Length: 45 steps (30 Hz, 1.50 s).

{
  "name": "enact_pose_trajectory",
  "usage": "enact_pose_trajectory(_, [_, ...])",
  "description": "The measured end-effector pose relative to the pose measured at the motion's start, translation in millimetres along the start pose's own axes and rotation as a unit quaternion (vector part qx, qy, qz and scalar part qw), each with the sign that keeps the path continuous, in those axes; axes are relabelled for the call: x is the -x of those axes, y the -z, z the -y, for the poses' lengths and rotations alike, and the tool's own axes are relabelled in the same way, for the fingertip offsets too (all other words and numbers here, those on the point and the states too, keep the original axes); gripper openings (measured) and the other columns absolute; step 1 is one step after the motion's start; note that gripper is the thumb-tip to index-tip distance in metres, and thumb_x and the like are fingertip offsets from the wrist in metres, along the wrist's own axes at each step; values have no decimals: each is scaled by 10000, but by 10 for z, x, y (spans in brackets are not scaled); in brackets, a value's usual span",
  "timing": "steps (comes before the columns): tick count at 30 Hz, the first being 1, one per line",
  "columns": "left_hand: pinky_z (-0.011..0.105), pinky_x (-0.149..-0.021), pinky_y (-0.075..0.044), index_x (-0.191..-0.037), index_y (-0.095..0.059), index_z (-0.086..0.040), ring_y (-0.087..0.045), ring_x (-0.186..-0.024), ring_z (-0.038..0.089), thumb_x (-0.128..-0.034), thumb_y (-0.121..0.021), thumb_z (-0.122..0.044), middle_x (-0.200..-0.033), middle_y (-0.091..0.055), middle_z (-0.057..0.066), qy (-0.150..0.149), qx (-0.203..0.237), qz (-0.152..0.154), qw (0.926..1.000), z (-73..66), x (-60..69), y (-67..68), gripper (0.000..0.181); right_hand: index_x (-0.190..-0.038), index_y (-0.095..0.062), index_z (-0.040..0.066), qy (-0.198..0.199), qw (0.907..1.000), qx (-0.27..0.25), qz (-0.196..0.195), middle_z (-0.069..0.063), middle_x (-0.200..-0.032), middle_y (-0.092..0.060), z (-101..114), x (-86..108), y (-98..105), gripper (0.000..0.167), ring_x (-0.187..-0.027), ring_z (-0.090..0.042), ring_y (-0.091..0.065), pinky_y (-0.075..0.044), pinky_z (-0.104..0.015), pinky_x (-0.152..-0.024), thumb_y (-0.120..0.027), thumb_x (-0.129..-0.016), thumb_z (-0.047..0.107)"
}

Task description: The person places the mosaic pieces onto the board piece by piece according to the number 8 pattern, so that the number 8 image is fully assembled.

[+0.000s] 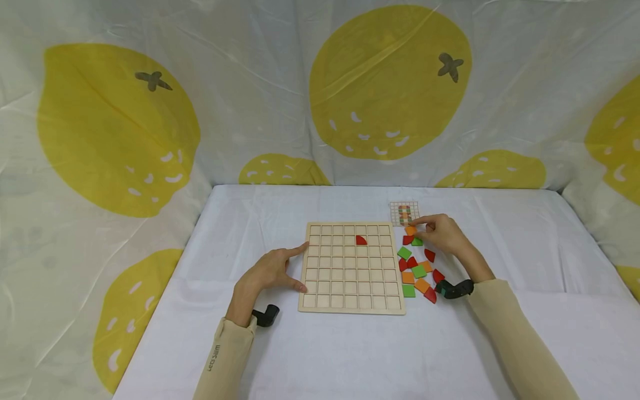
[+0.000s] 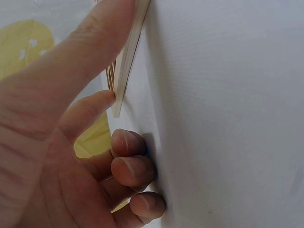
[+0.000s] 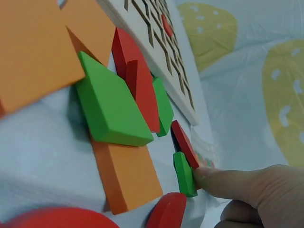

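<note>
Your right grip (image 1: 441,232) is at an orange piece (image 1: 411,230) by the near edge of the pattern card (image 1: 404,213), right of the grid board (image 1: 351,274); can't tell if it's pinched or just touched. Main risk: a red piece (image 1: 408,240) and a green piece (image 1: 417,242) crowd that spot, so a sloppy pinch could drag a neighbour along or take the wrong colour. The card could get nudged too, fingertips being that close.

Your left grip (image 1: 272,269) has thumb and index spread along the board's left edge, holding nothing. Push too hard and the board slides right into the loose pieces (some lie just beside its rim). The red quarter piece (image 1: 361,240) in an upper cell could shift with a jolt.

Watch your right wrist camera (image 1: 454,289): it hangs right by the red pieces at the pile's near end, so a low wrist could sweep them. In the right wrist view a green tile (image 3: 114,104) leans on an orange tile (image 3: 126,173); a bump could topple it onto the desk (image 1: 350,355).
</note>
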<state>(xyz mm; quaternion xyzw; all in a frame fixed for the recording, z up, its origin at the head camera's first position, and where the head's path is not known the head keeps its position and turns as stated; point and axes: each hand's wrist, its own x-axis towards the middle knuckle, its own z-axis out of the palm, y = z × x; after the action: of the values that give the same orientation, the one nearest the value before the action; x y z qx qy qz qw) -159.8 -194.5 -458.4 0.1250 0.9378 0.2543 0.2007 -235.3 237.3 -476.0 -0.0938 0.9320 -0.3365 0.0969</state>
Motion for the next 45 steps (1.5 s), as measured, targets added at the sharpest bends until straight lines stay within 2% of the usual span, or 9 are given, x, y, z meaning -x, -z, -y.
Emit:
enact_pose_trajectory(7, [298, -694, -376, -1606, -381, -277, -432, -779, 164, -618, -986, -407, -806, -419, 5, 27, -17, -2, 10000, -15, 5, -6, 1166, -1242, -746, 27, -201, 9996, 29, 173, 24, -613, -313, -36, 10, 50, 341, -580, -154, -321, -257, -265, -536, -735, -965, 226])
enact_pose_trajectory(11, [296, -668, -360, -1605, -379, -290, -405, -732, 160, -620, -989, -404, -771, -398, 2, 92, 7, 15, 10000, -22, 11, 2, 1164, -1249, -748, 36, -327, 9993, 3, 176, 23, -618, -320, -35, 36, 55, 377, -590, -155, -337, -260, -264, -541, -763, -944, 257])
enact_pose_trajectory(17, [284, -630, -338, -1604, -382, -302, -365, -683, 147, -632, -986, -394, -733, -369, -8, 123, 74, 35, 9999, -31, 15, 7, 1149, -1210, -771, 40, -196, 9994, 293, 45, 25, -603, -327, -18, 83, 66, 349, -575, -158, -358, -260, -256, -539, -775, -930, 249])
enact_pose_trajectory(24, [288, -638, -344, -1606, -379, -299, -379, -703, 148, -631, -985, -392, -755, -388, -3, 93, 109, 12, 9999, -25, 14, 1, 1152, -1210, -772, 48, 7, 9983, 573, -90, 29, -603, -323, -28, 130, 69, 309, -568, -156, -352, -253, -253, -533, -756, -941, 198])
enact_pose_trajectory(29, [292, -639, -347, -1606, -377, -299, -385, -707, 151, -630, -985, -391, -764, -401, 4, 93, 111, 3, 9999, -22, 11, 1, 1154, -1250, -753, 48, 59, 9982, 587, -48, 20, -600, -330, -43, 162, 58, 345, -568, -165, -353, -249, -260, -534, -763, -931, 179])
enact_pose_trajectory(34, [285, -636, -343, -1608, -375, -293, -378, -700, 148, -635, -982, -391, -755, -394, -1, 72, 86, 23, 9999, -21, 15, 4, 1150, -1257, -748, 46, 88, 9981, 603, -68, 24, -584, -338, -28, 175, 22, 387, -554, -165, -361, -241, -261, -527, -785, -918, 231])
enact_pose_trajectory(45, [293, -653, -357, -1610, -373, -270, -402, -730, 154, -634, -982, -390, -781, -407, 6, 26, 69, 41, 10000, -30, 18, 13, 1157, -1184, -764, -2, 123, 9979, 597, -213, -7, -623, -367, -49, 198, 43, 327, -598, -182, -376, -272, -272, -551, -791, -905, 167])
